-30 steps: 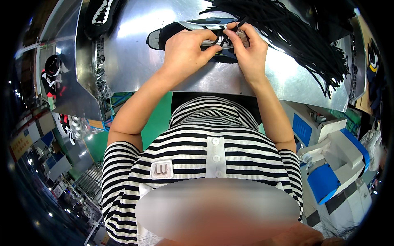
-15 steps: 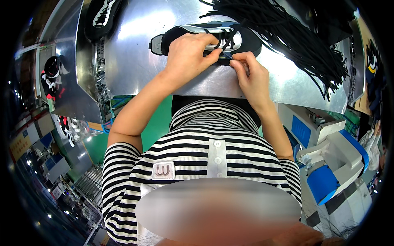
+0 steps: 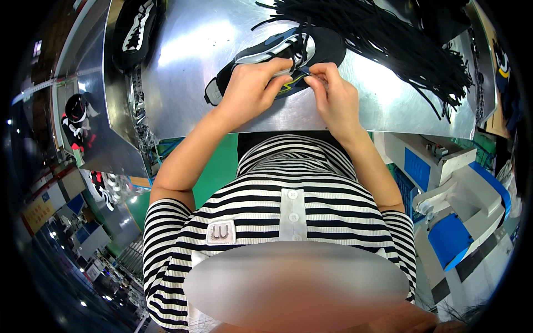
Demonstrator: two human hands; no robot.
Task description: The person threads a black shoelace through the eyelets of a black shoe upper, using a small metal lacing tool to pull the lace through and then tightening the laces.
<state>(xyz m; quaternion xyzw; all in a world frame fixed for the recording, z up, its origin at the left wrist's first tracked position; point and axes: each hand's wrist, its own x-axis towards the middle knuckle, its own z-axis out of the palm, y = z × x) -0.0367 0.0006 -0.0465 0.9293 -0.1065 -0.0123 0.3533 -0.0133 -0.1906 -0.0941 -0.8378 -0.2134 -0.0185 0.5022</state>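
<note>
A black shoe upper (image 3: 327, 49) with silver, blue and yellow parts lies slantwise on the metal table, its toe to the right and its grey heel tab (image 3: 212, 92) to the left. Black shoelace (image 3: 301, 40) runs across its throat. My left hand (image 3: 253, 87) is closed over the middle of the upper, thumb and fingers pinching its near lacing edge. Just to the right, my right hand (image 3: 337, 99) pinches at that same edge with thumb and forefinger. Whatever sits between the right fingertips is too small to tell.
A large heap of black laces (image 3: 388, 53) spreads over the table's (image 3: 189, 83) right side. Another black and white shoe upper (image 3: 135, 34) rests at the far left. White and blue equipment (image 3: 452, 205) stands below the table's right edge.
The upper has tilted, its heel end coming nearer to me and its toe shifting slightly left. Both hands have moved a little with it, and more of the yellow side shows.
</note>
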